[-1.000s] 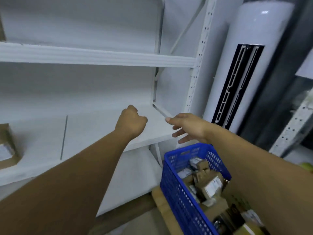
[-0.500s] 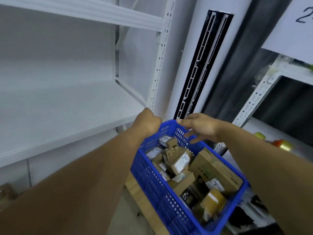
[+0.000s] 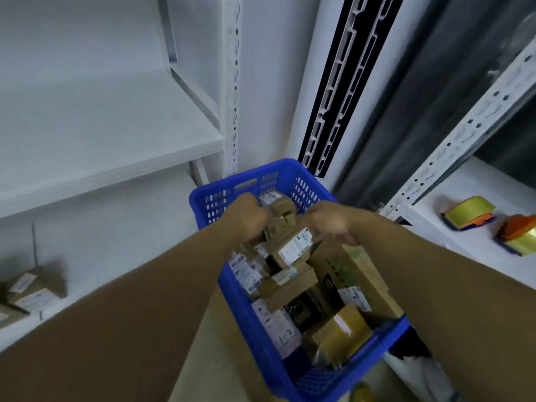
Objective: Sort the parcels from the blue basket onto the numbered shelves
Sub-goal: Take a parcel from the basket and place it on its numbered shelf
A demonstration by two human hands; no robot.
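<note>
Blue perforated plastic basket: around and below both hands; its far wall stands just beyond the knuckles.
Brown cardboard parcels: piled inside the basket, nearer than the hands; most carry white printed labels.
Large flat brown carton: in the basket, beneath the right wrist, tilted.
Left hand: over the far end of the basket, fingers curled, against the left side of the small brown box. Blur prevents confirming a grip.
Right hand: level with the left hand, fingers curled downward. Whether it holds anything cannot be told.
Small brown box: between the two hands, on top of the pile.
Labelled shelf parcels: far left of the left forearm, on a lower shelf.
Yellow-and-orange tape dispensers: two, right of the right hand.
White metal shelf board: above and left of the left hand.
White column unit with black slotted vent: beyond both hands.
</note>
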